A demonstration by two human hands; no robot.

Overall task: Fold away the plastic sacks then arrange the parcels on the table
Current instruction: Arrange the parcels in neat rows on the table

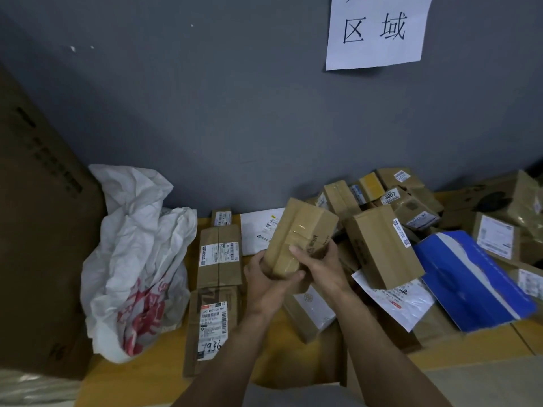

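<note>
One taped brown parcel (302, 227), left grip (264, 277) curled round its bottom, right grip (318, 259) clasping its side

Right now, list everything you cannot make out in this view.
Head view only:
Wall sign: top line cut off by the upper frame edge.
White sack: contents hidden by its crumpled plastic.
Box marked 3007: label's small print too blurred to read.
Parcels under the blue parcel: hidden by it.

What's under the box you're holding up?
Below the held box, gripped by the left hand and right hand, a small white-sided box lies on the yellow table. The hands and forearms cover the rest.
</note>
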